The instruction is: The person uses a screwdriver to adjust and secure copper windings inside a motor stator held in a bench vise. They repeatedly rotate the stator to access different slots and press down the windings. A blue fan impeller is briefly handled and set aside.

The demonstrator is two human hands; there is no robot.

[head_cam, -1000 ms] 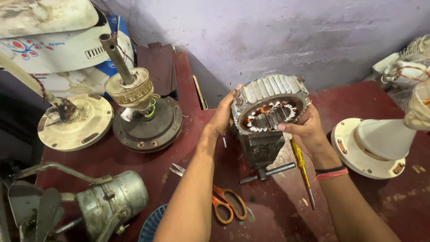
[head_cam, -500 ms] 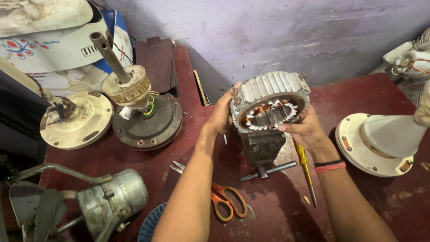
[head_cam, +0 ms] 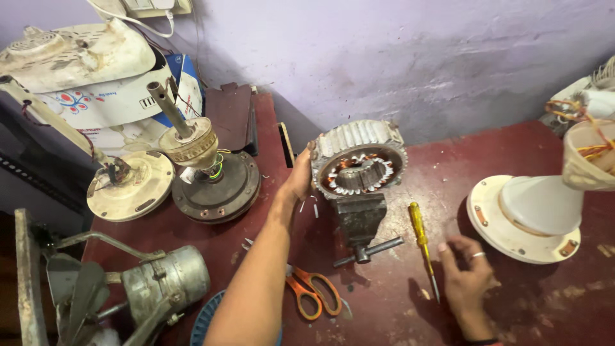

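Here, in the head view, a motor stator (head_cam: 359, 168) with copper windings and a ribbed grey shell is sitting clamped in a small bench vise (head_cam: 360, 221) near the middle of a dark red table (head_cam: 512, 301). The left hand (head_cam: 300, 176) is pressing its curved palm against the stator's left side, fingers wrapped round the shell's edge, gripping nothing else. The right hand (head_cam: 464, 275) is lying away from the stator, low on the table with its fingers loosely spread and empty, just beside the tip end of a yellow-handled screwdriver (head_cam: 423, 247) without clearly touching it. The screwdriver is lying to the right of the vise, its blade pointing toward the viewer. Orange-handled scissors (head_cam: 311, 291) are resting on the table under the left forearm. At the left, a fan motor with an upright shaft (head_cam: 205, 173) is standing on its round base, and a cream round plate (head_cam: 131, 186) is lying beside it. At the right, a white cone-shaped fan base (head_cam: 528, 214) is standing well apart from the vise.
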